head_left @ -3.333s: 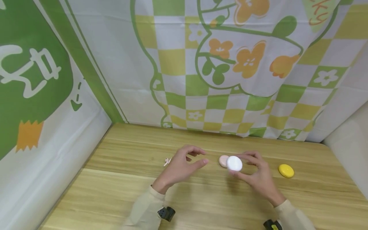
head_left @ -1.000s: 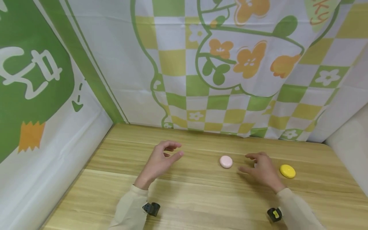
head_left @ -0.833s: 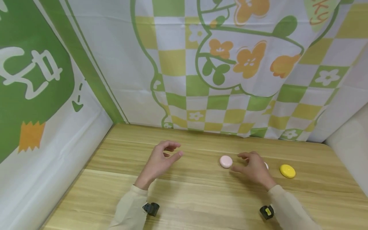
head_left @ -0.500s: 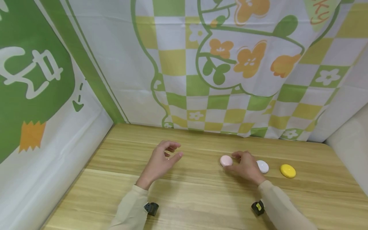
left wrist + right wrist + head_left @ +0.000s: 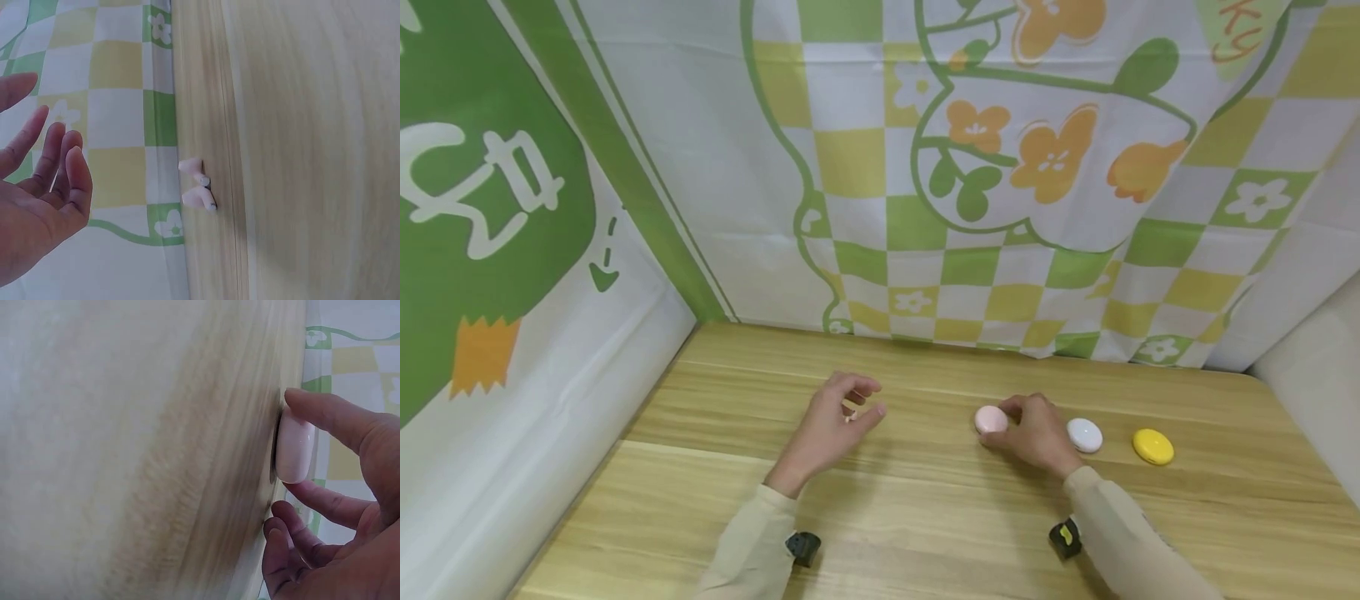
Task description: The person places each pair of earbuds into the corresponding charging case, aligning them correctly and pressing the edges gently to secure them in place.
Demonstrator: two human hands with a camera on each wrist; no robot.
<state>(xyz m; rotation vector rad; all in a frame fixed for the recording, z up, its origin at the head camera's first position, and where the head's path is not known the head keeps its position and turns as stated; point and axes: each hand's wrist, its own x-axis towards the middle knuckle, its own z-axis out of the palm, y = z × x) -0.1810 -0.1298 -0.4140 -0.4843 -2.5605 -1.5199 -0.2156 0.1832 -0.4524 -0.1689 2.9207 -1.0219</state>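
My right hand [image 5: 1036, 435] pinches a round, glossy pink earbud case [image 5: 990, 420] between thumb and forefinger. In the right wrist view the pink case shows edge-on, low at the table surface, with the other fingers curled beside it. To the left, my left hand [image 5: 822, 435] hovers with relaxed fingers and holds nothing. Two small pale pink earbuds, one [image 5: 191, 169] beside the other [image 5: 199, 198], lie on the table near the left hand. In the head view that hand mostly hides them.
A white round case [image 5: 1085, 435] lies just right of my right hand, and a yellow round case [image 5: 1152, 447] farther right. Behind the wooden table [image 5: 895, 542] hangs a checkered cloth [image 5: 970, 275]; a green and white cloth [image 5: 512, 250] covers the left side.
The white case, held in my right hand earlier, now lies on the table. The right hand has moved left onto the pink case. My left hand shifted left, then slightly back right.
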